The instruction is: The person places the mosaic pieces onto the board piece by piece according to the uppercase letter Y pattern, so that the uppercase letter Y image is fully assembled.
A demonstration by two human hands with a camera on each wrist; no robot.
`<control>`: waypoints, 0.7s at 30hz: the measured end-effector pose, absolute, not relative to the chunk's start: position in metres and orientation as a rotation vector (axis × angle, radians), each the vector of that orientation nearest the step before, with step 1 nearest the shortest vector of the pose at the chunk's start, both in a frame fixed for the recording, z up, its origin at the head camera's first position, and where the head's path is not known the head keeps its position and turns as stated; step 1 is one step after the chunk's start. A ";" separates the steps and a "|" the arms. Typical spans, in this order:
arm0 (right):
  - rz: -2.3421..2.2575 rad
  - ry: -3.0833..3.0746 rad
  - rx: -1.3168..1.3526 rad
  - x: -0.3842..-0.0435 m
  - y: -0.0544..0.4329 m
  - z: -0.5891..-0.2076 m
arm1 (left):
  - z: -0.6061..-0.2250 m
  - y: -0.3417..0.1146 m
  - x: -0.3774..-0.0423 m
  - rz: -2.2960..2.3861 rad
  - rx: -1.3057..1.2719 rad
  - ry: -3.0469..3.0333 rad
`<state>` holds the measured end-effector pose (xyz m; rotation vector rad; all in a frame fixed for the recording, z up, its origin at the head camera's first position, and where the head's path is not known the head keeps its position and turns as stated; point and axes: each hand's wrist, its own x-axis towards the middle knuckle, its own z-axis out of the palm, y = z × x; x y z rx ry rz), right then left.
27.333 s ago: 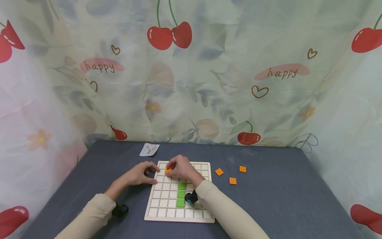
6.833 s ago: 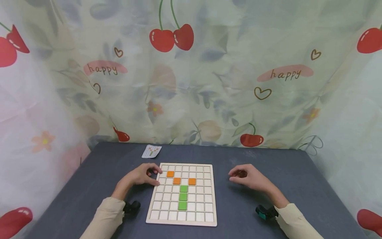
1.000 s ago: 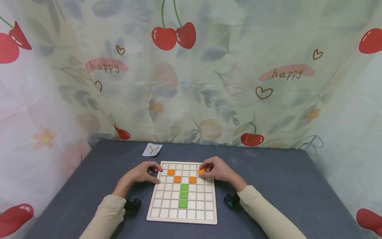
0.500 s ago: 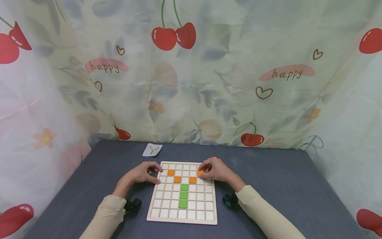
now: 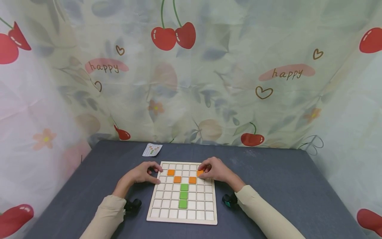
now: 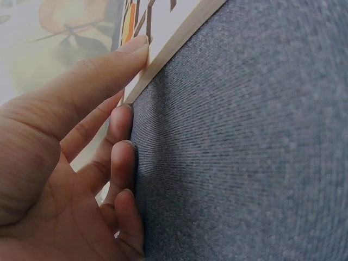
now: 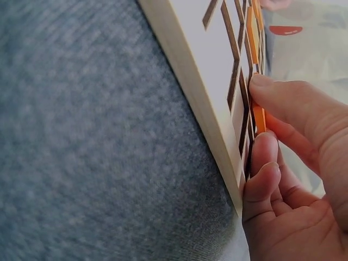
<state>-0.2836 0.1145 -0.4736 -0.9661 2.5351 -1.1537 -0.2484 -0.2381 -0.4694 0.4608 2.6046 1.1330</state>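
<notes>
A pale wooden grid board (image 5: pixel 182 221) lies on the table with white squares in its cells. Three green tiles (image 5: pixel 183 195) form a column in it. Above them sit orange tiles (image 5: pixel 177 179), two near the column's top and one at upper left. At the board's upper right, my right hand (image 5: pixel 215 168) pinches another orange tile (image 7: pixel 260 117) between thumb and fingers, tilted against the cells in the right wrist view. My left hand (image 5: pixel 141 173) rests at the board's left edge; its thumb (image 6: pixel 133 46) touches the rim, the other fingers loosely bent beside it.
A small patterned card (image 5: pixel 152 149) lies behind the board, showing a coloured grid design. Dark cloth covers the table (image 5: pixel 268 186). A printed curtain (image 5: pixel 209 83) hangs behind and at both sides. Dark wrist cameras (image 5: pixel 229 200) sit near both cuffs.
Since the oldest frame, the loose orange tiles have left the table and more orange squares stand on the board. In the last second my right hand shifts slightly left with its tile.
</notes>
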 end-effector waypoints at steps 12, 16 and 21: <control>-1.167 2.529 -0.924 -0.282 0.121 -0.474 | -0.469 -0.233 -0.249 1.132 0.483 2.596; -1.191 2.498 -0.940 -0.281 0.126 -0.472 | -0.469 -0.234 -0.249 1.124 0.493 2.590; -1.244 2.511 -0.930 -0.278 0.141 -0.462 | -0.466 -0.241 -0.248 1.144 0.575 2.589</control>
